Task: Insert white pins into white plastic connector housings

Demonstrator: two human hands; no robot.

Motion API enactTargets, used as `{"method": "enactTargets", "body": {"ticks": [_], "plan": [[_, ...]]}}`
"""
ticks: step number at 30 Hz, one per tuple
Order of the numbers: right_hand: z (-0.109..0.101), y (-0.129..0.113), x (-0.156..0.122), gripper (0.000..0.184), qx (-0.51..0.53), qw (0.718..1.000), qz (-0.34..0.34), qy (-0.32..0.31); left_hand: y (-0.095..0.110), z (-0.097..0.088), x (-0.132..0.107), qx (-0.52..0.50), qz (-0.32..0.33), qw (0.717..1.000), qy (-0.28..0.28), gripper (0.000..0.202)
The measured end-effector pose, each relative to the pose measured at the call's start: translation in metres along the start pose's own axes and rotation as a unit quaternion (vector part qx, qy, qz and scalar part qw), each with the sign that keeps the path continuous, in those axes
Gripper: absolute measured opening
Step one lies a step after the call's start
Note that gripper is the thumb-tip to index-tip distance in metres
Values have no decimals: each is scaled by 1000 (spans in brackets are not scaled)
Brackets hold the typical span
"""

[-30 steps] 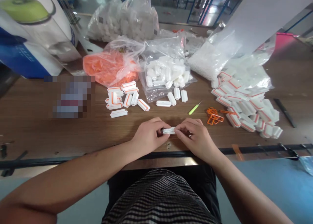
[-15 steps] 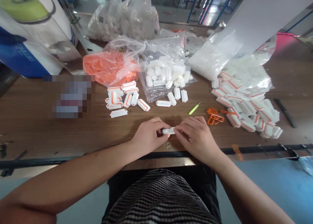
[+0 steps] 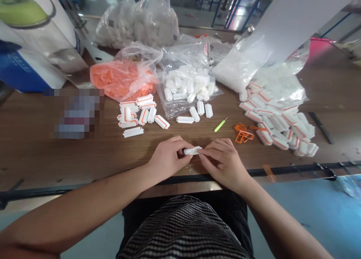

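Hands meeting over the near edge of a wooden bench (image 3: 36,157), seen from above. The left hand (image 3: 166,157) and right hand (image 3: 222,163) share one white plastic block (image 3: 191,151), a small piece held between their fingertips just above the bench edge, in front of the person's lap. Each grip is pinching one end of the block, the left hand on its left end and the right hand on its right. A row of tiny holes shows on the exposed face. The block looks light, stiff and smooth (probably slippery, and easy to drop at that size), so the short ends seem the best place to hold it, leaving the holed face open. Beyond lie a green-handled pick (image 3: 220,124), loose orange clips (image 3: 242,133) and piles of white-and-orange blocks (image 3: 139,114).
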State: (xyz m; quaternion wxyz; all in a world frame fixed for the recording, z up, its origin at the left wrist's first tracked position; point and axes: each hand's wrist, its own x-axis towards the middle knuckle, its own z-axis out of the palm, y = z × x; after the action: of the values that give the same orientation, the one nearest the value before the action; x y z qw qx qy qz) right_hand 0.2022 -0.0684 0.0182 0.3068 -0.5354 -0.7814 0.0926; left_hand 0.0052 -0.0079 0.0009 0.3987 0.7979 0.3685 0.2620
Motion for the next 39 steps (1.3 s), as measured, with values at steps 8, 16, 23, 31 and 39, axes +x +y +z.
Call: {"method": "enactTargets", "body": {"ticks": [8,16,23,31,39], "plan": [[-29,38,-30,12,-10,995,102,-2,-1,-2,1,16,7,1000,-12,18],[-17,24,-28,24,-150,986,57,-49,0,-2,2,21,9,1000,-16,16],[-31,22,-30,24,-48,985,141,-92,-1,-1,1,28,3,1000,-12,15],[-35,27,-33,19,-34,985,134,-103,-1,-1,2,32,6,999,-13,15],[-20,11,-13,14,83,981,165,-64,-1,-1,1,21,6,1000,-15,17]]}}
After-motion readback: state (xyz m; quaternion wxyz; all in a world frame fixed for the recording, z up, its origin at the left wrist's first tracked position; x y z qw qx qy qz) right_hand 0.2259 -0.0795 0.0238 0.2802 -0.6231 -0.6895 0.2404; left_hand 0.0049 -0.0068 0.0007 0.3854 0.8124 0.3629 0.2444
